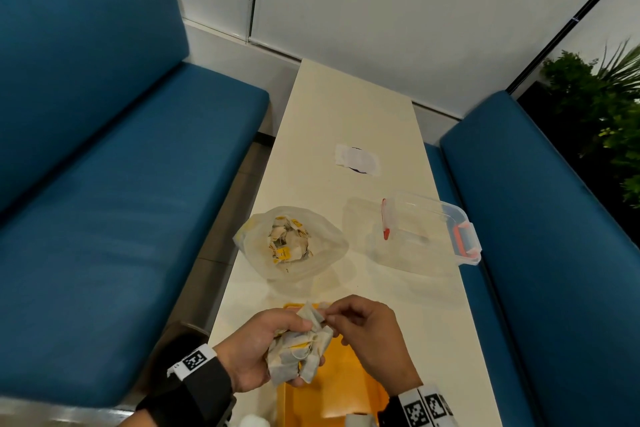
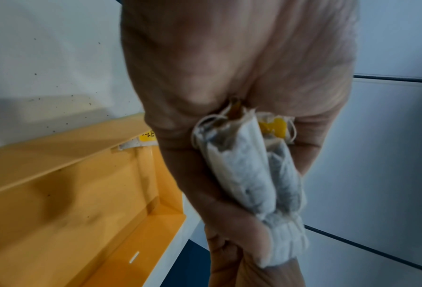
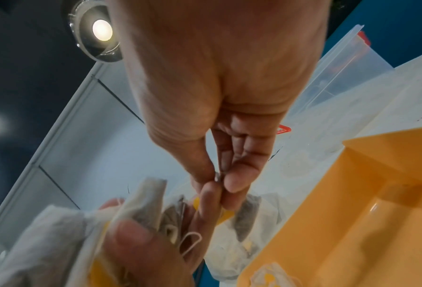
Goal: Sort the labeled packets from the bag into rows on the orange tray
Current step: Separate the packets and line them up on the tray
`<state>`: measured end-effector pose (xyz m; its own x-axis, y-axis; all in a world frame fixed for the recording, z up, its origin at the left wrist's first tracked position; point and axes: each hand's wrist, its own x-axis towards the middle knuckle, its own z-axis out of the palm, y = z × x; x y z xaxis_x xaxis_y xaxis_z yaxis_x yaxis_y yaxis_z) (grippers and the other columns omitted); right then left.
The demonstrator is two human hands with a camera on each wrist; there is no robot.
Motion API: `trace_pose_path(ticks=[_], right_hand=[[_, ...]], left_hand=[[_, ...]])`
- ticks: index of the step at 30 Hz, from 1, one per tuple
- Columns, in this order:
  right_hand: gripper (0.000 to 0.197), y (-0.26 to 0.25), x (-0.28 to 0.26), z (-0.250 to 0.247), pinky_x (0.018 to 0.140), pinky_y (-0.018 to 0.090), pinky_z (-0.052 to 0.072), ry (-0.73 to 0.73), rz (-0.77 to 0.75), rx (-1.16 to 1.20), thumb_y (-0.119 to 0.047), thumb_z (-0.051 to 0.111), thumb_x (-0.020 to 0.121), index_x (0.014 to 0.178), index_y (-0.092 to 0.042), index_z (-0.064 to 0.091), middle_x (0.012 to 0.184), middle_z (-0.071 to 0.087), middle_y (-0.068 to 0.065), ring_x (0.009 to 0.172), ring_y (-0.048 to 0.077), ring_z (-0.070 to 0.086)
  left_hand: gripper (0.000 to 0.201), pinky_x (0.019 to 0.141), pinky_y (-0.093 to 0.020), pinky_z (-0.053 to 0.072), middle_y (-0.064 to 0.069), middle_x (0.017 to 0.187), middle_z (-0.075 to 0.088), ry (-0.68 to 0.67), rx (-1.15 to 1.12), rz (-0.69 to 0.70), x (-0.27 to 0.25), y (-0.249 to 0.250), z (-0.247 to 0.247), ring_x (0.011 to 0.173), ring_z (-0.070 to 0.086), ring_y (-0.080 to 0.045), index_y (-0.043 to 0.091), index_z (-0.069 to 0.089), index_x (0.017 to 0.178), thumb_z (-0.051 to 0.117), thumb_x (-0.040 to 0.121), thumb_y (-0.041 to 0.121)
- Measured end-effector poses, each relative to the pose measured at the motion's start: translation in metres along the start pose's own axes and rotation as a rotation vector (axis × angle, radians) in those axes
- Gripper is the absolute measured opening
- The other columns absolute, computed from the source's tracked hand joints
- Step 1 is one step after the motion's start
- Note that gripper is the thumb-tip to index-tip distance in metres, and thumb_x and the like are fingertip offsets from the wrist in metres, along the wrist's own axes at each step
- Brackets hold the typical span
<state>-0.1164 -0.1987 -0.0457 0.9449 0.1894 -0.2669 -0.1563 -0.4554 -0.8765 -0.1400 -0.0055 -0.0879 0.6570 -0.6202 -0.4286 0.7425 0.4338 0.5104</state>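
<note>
My left hand (image 1: 263,347) grips a bunch of white tea-bag packets (image 1: 299,348) with yellow labels and strings, held above the orange tray (image 1: 346,378) at the table's near edge. My right hand (image 1: 367,326) pinches the top corner of one packet (image 1: 317,314) in that bunch between thumb and fingertips (image 3: 237,180). The left wrist view shows the packets (image 2: 244,169) squeezed in my palm beside the tray (image 2: 57,203). One packet (image 3: 271,275) lies in the tray. The open plastic bag (image 1: 291,243) with more packets sits further up the table.
A clear plastic box (image 1: 426,229) with orange latches stands right of the bag. A white paper scrap (image 1: 356,159) lies further back on the narrow cream table (image 1: 329,107). Blue benches (image 1: 104,184) flank both sides. White objects sit at the near edge (image 1: 254,421).
</note>
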Motion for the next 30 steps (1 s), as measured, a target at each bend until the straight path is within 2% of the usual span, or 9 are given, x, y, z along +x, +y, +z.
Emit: trace_pose_path(ticks=[4, 9, 13, 16, 18, 22, 24, 27, 30], right_hand=[[0.011, 0.002, 0.0, 0.006, 0.059, 0.019, 0.051, 0.023, -0.004, -0.039, 0.0, 0.064, 0.092, 0.088, -0.008, 0.071, 0.073, 0.074, -0.011, 0.065, 0.005, 0.067], [0.017, 0.002, 0.002, 0.012, 0.06, 0.015, 0.05, 0.036, -0.027, -0.046, 0.002, 0.064, 0.092, 0.087, -0.013, 0.07, 0.07, 0.073, -0.018, 0.065, 0.003, 0.068], [0.015, 0.009, 0.005, 0.011, 0.059, 0.02, 0.049, 0.084, -0.037, -0.049, -0.002, 0.064, 0.093, 0.093, -0.016, 0.07, 0.071, 0.07, -0.001, 0.063, 0.009, 0.067], [0.016, 0.009, 0.005, 0.008, 0.054, 0.021, 0.045, 0.071, -0.048, -0.001, 0.0, 0.06, 0.094, 0.094, -0.014, 0.067, 0.076, 0.066, 0.003, 0.059, 0.017, 0.064], [0.019, 0.01, 0.005, 0.007, 0.052, 0.025, 0.043, 0.019, -0.05, 0.022, 0.003, 0.057, 0.095, 0.091, -0.012, 0.067, 0.071, 0.064, 0.004, 0.057, 0.019, 0.061], [0.019, 0.007, 0.005, 0.006, 0.055, 0.026, 0.046, -0.016, -0.023, 0.071, 0.007, 0.055, 0.095, 0.092, -0.005, 0.07, 0.063, 0.067, 0.004, 0.055, 0.011, 0.058], [0.016, 0.006, 0.004, 0.005, 0.056, 0.028, 0.048, -0.028, -0.019, 0.105, 0.009, 0.059, 0.092, 0.098, -0.002, 0.07, 0.067, 0.068, 0.006, 0.057, 0.011, 0.06], [0.028, 0.009, 0.006, 0.005, 0.055, 0.033, 0.047, -0.016, 0.007, 0.145, 0.01, 0.064, 0.088, 0.108, -0.008, 0.067, 0.079, 0.065, 0.02, 0.065, 0.02, 0.064], [0.021, 0.016, 0.01, 0.006, 0.055, 0.032, 0.047, -0.003, 0.022, 0.08, 0.005, 0.066, 0.088, 0.101, -0.01, 0.069, 0.081, 0.069, 0.019, 0.068, 0.026, 0.065]], left_hand=[[0.048, 0.052, -0.033, 0.053, -0.021, 0.099, 0.069, 0.012, -0.017, 0.002, -0.001, -0.002, -0.002, 0.08, 0.069, -0.033, 0.006, 0.073, 0.118, 0.07, 0.073, 0.02], [0.058, 0.048, -0.033, 0.054, -0.022, 0.096, 0.07, 0.03, -0.02, 0.032, -0.001, -0.002, -0.004, 0.078, 0.069, -0.034, 0.01, 0.063, 0.13, 0.069, 0.073, 0.016], [0.073, 0.049, -0.035, 0.054, -0.027, 0.117, 0.065, 0.025, -0.065, 0.037, -0.002, -0.003, -0.008, 0.083, 0.066, -0.038, 0.019, 0.061, 0.137, 0.077, 0.067, 0.014], [0.078, 0.05, -0.035, 0.054, -0.026, 0.124, 0.063, 0.04, -0.107, 0.03, -0.003, -0.002, -0.012, 0.083, 0.064, -0.038, 0.025, 0.056, 0.14, 0.077, 0.066, 0.014], [0.076, 0.053, -0.034, 0.053, -0.026, 0.118, 0.064, 0.038, -0.105, 0.01, -0.003, -0.001, -0.013, 0.083, 0.065, -0.038, 0.021, 0.057, 0.139, 0.077, 0.066, 0.014], [0.058, 0.053, -0.032, 0.051, -0.024, 0.1, 0.064, 0.045, 0.01, 0.023, -0.003, 0.0, -0.013, 0.082, 0.067, -0.035, 0.003, 0.062, 0.126, 0.072, 0.071, 0.021], [0.053, 0.053, -0.032, 0.052, -0.025, 0.104, 0.064, 0.044, 0.008, 0.029, -0.004, 0.001, -0.015, 0.083, 0.067, -0.034, 0.005, 0.066, 0.124, 0.07, 0.073, 0.02], [0.058, 0.054, -0.032, 0.052, -0.027, 0.115, 0.061, 0.039, 0.005, 0.017, -0.003, -0.001, -0.019, 0.086, 0.066, -0.035, 0.005, 0.064, 0.129, 0.072, 0.073, 0.021], [0.052, 0.058, -0.034, 0.052, -0.033, 0.126, 0.059, 0.024, 0.002, 0.014, -0.003, -0.002, -0.021, 0.088, 0.066, -0.037, 0.008, 0.069, 0.124, 0.073, 0.073, 0.021]])
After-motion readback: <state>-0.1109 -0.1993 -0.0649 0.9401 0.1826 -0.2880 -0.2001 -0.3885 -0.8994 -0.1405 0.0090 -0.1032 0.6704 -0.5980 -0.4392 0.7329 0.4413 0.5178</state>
